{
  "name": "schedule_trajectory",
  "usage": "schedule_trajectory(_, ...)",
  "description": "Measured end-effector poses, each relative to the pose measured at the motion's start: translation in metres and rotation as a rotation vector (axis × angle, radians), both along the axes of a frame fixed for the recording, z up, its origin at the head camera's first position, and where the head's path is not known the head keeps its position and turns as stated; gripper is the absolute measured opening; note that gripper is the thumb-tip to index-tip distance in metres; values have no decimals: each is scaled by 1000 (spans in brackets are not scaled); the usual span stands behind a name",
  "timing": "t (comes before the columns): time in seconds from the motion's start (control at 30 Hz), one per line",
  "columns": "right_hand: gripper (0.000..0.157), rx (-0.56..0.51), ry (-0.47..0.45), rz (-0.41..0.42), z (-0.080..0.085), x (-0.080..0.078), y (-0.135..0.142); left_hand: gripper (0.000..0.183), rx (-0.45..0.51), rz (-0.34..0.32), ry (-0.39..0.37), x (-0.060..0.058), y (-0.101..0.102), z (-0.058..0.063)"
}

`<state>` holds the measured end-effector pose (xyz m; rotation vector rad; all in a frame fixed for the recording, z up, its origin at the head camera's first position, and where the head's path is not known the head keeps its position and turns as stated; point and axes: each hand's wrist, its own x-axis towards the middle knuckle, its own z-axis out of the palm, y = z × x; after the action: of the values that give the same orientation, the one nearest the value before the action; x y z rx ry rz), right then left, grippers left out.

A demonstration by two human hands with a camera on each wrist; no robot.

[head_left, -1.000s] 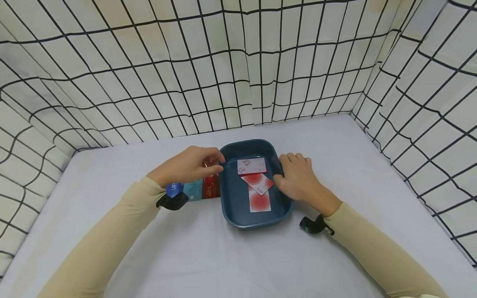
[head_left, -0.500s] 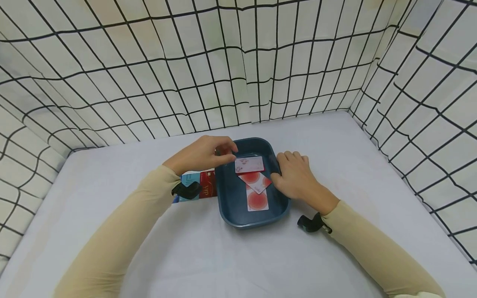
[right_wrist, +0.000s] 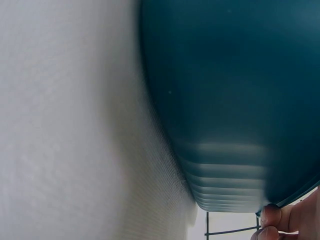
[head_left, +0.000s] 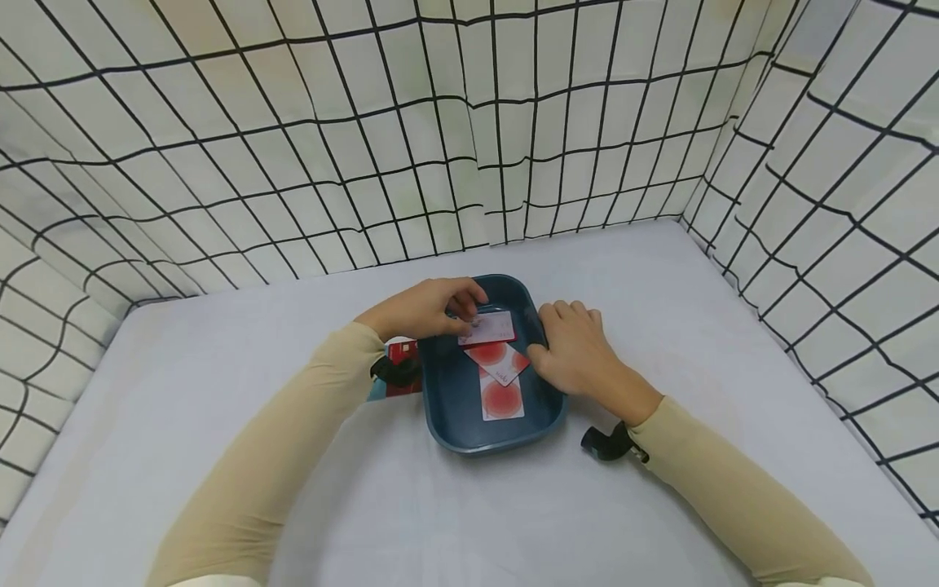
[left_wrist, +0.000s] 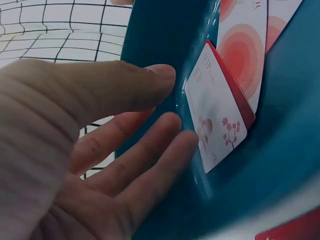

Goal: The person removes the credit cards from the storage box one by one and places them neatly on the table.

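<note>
A dark teal plastic tray stands on the white cloth. My right hand grips its right rim; in the right wrist view, fingertips curl over the edge. My left hand is over the tray's far left part, thumb and fingers apart with nothing between them. Close to those fingers lies a white VIP card, on top of a red card. Nearer to me in the tray are a tilted card with red circles and an upright-lying one, partly overlapping.
Left of the tray, a red card and a teal one lie partly hidden under my left wrist. White cloth covers the table. A black wire grid backed with white sheeting encloses the back and sides.
My left hand has moved right, from outside the tray's left rim to over the inside beside the white card. My right hand keeps its hold on the rim.
</note>
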<state>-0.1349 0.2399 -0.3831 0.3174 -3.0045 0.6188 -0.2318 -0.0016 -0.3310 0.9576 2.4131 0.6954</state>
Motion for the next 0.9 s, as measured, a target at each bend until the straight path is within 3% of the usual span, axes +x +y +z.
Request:
schedule_trajectory(0.37, 30, 0, 9, 5, -4, 0, 1, 60, -20, -67, -134, -12, 12, -11)
schedule_trajectory(0.9, 28, 5, 15, 2, -5, -2, 3, 65, -55, -43, -48, -16, 25, -21)
